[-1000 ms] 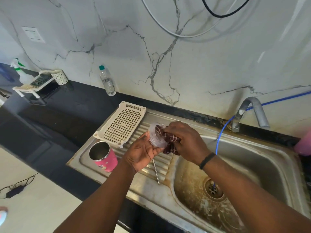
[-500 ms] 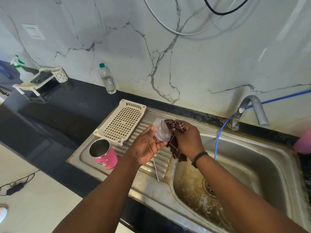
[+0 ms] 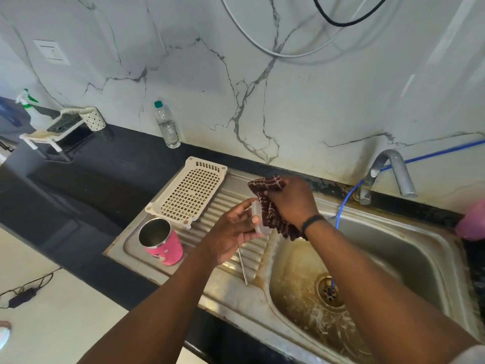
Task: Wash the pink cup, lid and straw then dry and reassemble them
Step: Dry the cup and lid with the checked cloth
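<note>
Over ribbed drainboard (image 3: 223, 203), beside basin edge: left hand (image 3: 231, 232) pinching clear lid (image 3: 258, 219), right hand (image 3: 291, 200) gripping cloth (image 3: 270, 206) against it; cup (image 3: 161, 241), straw (image 3: 242, 266) apart below.

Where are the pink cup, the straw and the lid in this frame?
pink cup (image 3: 165, 249), head view: pink side wall.
straw (image 3: 243, 266), head view: mid-shaft, on the drainboard.
lid (image 3: 256, 218), head view: clear rim between the hands.
</note>
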